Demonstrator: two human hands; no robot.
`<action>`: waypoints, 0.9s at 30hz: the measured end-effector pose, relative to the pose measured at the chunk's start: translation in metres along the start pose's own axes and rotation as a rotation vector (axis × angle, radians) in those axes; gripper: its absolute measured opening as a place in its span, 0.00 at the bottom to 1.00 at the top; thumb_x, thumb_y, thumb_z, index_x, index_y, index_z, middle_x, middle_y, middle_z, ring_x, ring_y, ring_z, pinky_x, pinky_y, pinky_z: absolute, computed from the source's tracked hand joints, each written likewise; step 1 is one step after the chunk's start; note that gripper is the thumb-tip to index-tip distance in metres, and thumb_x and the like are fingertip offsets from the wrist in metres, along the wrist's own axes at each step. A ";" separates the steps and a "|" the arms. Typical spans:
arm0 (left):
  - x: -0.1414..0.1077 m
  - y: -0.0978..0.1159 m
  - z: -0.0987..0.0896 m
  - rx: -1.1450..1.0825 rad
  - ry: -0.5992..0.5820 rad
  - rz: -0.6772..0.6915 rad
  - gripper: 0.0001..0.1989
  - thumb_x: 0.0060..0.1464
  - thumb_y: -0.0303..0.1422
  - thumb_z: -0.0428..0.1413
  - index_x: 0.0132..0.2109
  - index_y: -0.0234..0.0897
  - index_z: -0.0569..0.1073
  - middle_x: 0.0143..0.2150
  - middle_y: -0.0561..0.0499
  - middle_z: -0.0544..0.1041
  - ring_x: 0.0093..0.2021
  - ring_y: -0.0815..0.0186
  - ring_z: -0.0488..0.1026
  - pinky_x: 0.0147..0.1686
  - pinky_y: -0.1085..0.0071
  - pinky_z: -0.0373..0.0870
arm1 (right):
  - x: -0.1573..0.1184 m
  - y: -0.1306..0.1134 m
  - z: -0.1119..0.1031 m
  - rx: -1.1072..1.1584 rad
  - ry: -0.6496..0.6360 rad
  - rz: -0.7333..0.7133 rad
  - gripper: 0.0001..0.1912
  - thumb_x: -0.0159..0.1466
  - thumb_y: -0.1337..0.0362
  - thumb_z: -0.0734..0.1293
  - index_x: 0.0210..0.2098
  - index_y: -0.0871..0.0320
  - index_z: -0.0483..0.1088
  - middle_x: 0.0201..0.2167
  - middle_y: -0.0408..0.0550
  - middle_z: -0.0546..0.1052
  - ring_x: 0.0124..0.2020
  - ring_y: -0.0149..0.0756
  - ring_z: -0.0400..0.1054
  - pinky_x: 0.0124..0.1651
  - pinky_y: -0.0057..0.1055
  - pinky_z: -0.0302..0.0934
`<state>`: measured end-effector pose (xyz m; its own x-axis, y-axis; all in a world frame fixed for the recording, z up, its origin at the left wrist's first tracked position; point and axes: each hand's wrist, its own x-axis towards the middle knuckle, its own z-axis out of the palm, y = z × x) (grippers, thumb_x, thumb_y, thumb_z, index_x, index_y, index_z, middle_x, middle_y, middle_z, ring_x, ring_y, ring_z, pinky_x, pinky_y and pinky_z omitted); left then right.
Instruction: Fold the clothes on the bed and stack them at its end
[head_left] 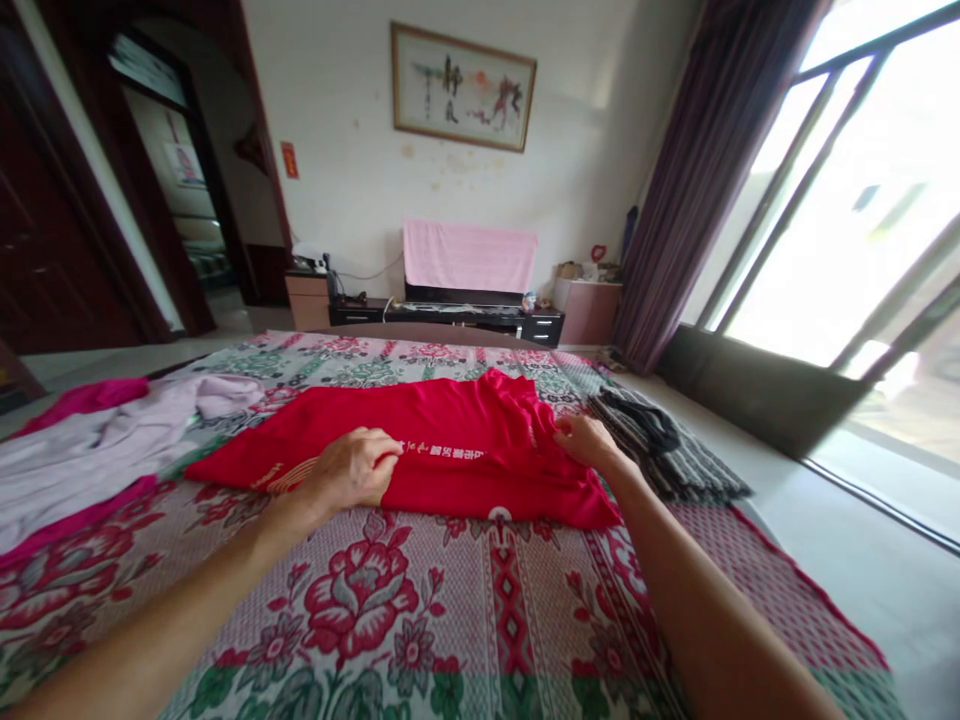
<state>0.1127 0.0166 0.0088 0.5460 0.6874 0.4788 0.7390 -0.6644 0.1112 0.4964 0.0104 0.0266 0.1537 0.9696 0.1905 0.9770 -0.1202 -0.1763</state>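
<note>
A red T-shirt point(442, 410) with white and gold lettering lies spread sideways across the flowered bedspread. My left hand point(358, 467) is closed in a pinch on the shirt near its middle, beside the printed text. At the shirt's right part, my right hand point(589, 440) pinches the fabric, which is bunched and wrinkled there. The near side of the shirt rests on the bedspread, with a small white mark at its edge.
Pale and magenta clothes point(112, 440) lie at the left on the bedspread point(360, 600). Dark striped fabric point(667, 445) lies to the right. Beyond the bed, a low black cabinet point(450, 316) carries a screen draped with a pink cloth point(470, 257). Windows line the right side.
</note>
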 end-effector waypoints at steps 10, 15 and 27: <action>0.006 0.063 0.048 -0.037 0.028 0.116 0.09 0.58 0.27 0.51 0.36 0.37 0.77 0.40 0.47 0.77 0.45 0.61 0.73 0.56 0.60 0.65 | 0.004 0.021 0.017 0.032 -0.050 0.122 0.18 0.61 0.53 0.62 0.35 0.55 0.79 0.34 0.51 0.80 0.37 0.39 0.72 0.35 0.27 0.57; 0.004 0.060 0.048 -0.047 0.047 0.094 0.10 0.57 0.28 0.51 0.38 0.38 0.78 0.43 0.46 0.78 0.47 0.61 0.72 0.57 0.61 0.66 | 0.005 0.018 0.024 0.038 0.020 0.113 0.14 0.59 0.61 0.61 0.35 0.56 0.79 0.35 0.50 0.80 0.38 0.39 0.72 0.36 0.27 0.57; -0.001 0.035 0.063 0.147 0.043 -0.190 0.22 0.60 0.42 0.49 0.54 0.35 0.74 0.56 0.39 0.73 0.57 0.51 0.68 0.56 0.55 0.65 | 0.012 0.016 0.035 0.679 0.107 0.235 0.21 0.63 0.59 0.55 0.46 0.64 0.70 0.29 0.48 0.76 0.25 0.32 0.67 0.25 0.23 0.57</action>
<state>0.1633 0.0113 -0.0426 0.3768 0.7808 0.4984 0.8780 -0.4725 0.0765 0.5090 0.0279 -0.0080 0.3959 0.9041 0.1608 0.6143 -0.1306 -0.7782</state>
